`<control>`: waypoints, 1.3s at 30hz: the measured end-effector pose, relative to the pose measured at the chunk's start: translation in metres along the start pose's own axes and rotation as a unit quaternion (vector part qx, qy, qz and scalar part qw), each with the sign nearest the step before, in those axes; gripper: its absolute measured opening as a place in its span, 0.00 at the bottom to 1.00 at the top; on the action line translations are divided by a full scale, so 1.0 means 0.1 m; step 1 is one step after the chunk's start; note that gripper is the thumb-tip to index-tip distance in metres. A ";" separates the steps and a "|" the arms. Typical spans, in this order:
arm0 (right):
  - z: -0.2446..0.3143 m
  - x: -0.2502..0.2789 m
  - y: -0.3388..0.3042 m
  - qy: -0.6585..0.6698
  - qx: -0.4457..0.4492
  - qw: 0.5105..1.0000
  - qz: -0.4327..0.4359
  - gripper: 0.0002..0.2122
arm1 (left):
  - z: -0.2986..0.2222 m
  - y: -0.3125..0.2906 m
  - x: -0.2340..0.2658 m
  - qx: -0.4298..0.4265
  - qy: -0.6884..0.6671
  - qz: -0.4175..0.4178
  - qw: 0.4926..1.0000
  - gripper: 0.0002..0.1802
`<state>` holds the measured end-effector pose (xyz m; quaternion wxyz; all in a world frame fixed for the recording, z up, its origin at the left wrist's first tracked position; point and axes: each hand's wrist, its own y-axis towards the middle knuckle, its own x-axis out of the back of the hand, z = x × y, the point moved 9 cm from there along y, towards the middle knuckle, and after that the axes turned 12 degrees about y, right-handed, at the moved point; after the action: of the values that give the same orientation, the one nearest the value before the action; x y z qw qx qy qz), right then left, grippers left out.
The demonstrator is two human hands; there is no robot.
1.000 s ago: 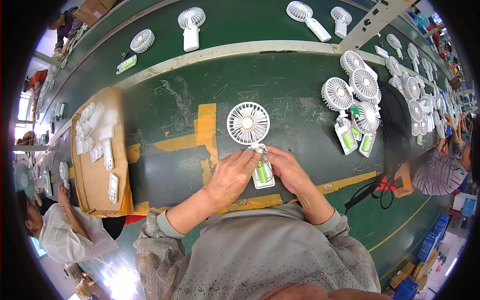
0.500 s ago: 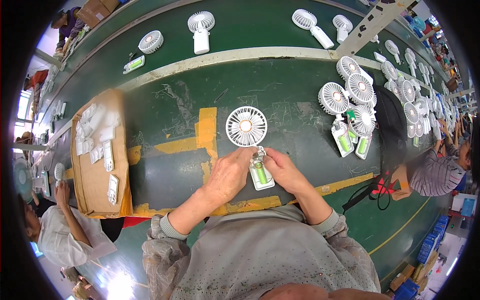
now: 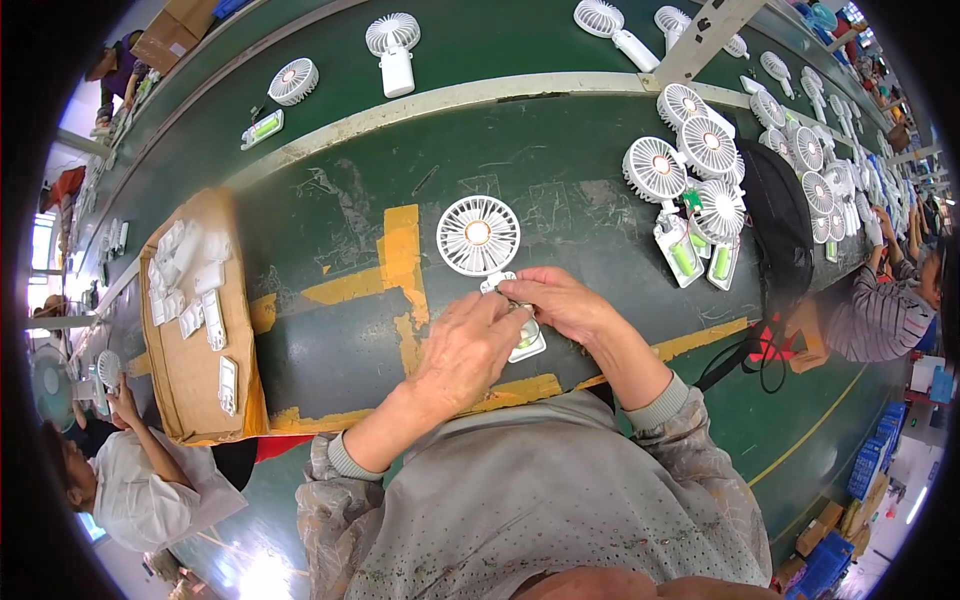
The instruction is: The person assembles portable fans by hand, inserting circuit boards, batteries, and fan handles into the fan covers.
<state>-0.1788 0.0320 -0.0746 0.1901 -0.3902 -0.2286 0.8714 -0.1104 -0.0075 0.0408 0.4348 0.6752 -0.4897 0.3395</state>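
A white handheld fan (image 3: 478, 235) lies in front of me, its round grille toward the far side and its handle toward me. The handle is uncovered, with part of a green battery cell (image 3: 527, 341) showing. My left hand (image 3: 462, 350) is closed, fingers bent over the handle and hiding most of it. At the neck just below the grille, my right hand (image 3: 562, 302) pinches the fan with thumb and forefinger. Whether a small part or wire sits between my fingertips is hidden.
At left, a cardboard tray (image 3: 168, 400) holds several white plastic shells (image 3: 213, 318). Several fans with uncovered handles (image 3: 682, 255) are piled at right, beside a black bag (image 3: 778, 225). A metal rail (image 3: 400, 98) crosses beyond, with more fans behind it. Co-workers sit at both sides.
My left hand has moved down over the handle, covering most of the battery cell. My right hand has shifted up to the neck. The view has shifted slightly.
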 end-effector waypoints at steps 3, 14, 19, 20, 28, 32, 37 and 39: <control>-0.05 0.08 0.06 -0.004 0.008 1.000 -0.004 0.11 | -0.05 0.07 -0.06 -0.022 0.043 0.024 0.999 0.13; -0.07 0.10 0.09 -0.002 0.021 1.000 -0.004 0.09 | -0.15 0.17 -0.07 -0.077 0.080 0.018 0.994 0.10; -0.03 0.04 0.06 0.025 0.032 0.999 -0.012 0.10 | -0.18 0.18 -0.09 -0.117 0.038 0.031 0.992 0.09; -0.03 0.02 0.05 0.024 0.032 0.999 -0.011 0.10 | -0.18 0.17 -0.11 -0.131 0.040 0.027 0.990 0.09; -0.01 0.03 0.02 -0.016 0.033 0.999 -0.033 0.11 | 0.03 -0.02 -0.12 -0.049 0.027 -0.003 0.998 0.10; -0.03 0.03 0.02 0.012 0.018 0.999 -0.030 0.11 | -0.09 0.03 -0.03 -0.044 0.007 -0.004 0.999 0.10; -0.02 -0.03 0.00 0.040 0.026 0.998 -0.033 0.11 | -0.13 0.05 -0.18 0.010 0.047 0.029 0.998 0.10; -0.08 0.03 0.04 0.039 0.022 0.998 -0.033 0.11 | -0.08 0.00 -0.17 0.061 -0.001 -0.018 0.998 0.08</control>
<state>-0.1754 0.0325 -0.0834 0.2363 -0.4118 -0.2144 0.8536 -0.1155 0.0061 0.0285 0.3985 0.7092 -0.4566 0.3602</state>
